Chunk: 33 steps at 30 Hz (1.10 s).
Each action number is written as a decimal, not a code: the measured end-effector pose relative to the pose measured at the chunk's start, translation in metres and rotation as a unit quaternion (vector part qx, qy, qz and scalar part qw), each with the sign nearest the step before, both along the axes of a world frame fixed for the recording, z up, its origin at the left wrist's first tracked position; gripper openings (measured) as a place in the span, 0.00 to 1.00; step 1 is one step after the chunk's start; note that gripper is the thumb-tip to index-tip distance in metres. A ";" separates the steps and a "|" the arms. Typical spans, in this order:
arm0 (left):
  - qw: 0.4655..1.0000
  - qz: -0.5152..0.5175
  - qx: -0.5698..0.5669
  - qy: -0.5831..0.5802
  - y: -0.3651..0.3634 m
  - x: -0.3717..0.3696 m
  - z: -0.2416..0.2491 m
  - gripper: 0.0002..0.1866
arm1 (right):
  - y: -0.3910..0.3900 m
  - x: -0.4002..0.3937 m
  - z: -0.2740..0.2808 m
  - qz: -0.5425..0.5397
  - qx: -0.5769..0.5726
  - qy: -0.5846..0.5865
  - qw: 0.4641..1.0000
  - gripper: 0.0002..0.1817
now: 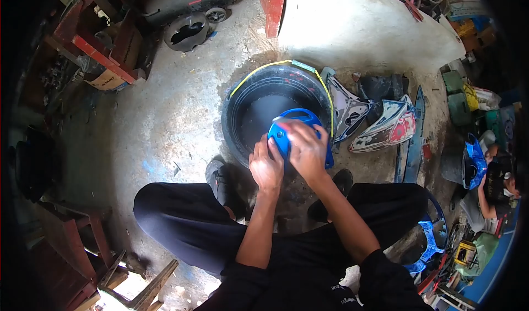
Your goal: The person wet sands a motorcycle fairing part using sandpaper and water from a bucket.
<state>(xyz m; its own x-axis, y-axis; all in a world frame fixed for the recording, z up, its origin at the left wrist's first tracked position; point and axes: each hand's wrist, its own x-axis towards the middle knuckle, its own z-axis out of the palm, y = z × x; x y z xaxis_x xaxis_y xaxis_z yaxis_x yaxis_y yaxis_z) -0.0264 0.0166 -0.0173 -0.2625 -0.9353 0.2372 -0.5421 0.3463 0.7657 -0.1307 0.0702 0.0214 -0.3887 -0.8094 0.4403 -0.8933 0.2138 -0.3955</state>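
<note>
A glossy blue plastic panel (280,140) with a cut-out and a small round hole is held over the near right side of a black bucket (234,140). It looks like a motorcycle body part. My left hand (266,166) grips its near left edge, thumb on top. Across the panel's upper face lies my right hand (307,148), fingers bent and blurred by motion. A small pale and reddish patch shows at its fingertips, too smeared to name. Greyish water (270,110) stands in the bucket, and a yellow handle (242,84) rests along its rim.
Sanded fairing pieces (383,126) lie right of the bucket, beside a long blue strip (410,140). Further right, another person (490,187) holds a blue part (474,161). A white panel (363,22) stands behind. Red framework (104,57) is at the back left.
</note>
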 end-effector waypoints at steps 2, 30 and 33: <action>1.000 0.008 0.003 -0.015 -0.003 0.001 -0.001 0.14 | 0.003 -0.006 -0.013 -0.132 -0.050 0.004 0.990 0.23; 0.998 0.024 0.037 0.036 -0.004 0.001 0.004 0.15 | 0.010 -0.005 -0.031 -0.185 -0.063 0.013 0.981 0.18; 0.998 0.039 0.038 0.042 -0.002 0.001 0.001 0.15 | 0.012 0.015 -0.033 0.002 -0.058 0.093 0.994 0.17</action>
<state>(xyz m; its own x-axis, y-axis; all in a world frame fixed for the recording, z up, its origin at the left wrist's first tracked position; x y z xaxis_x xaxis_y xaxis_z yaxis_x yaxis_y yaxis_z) -0.0255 0.0149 -0.0161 -0.1711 -0.9681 0.1829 -0.4973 0.2451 0.8323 -0.1153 0.0824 -0.0112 -0.2890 -0.7502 0.5948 -0.9538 0.1724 -0.2460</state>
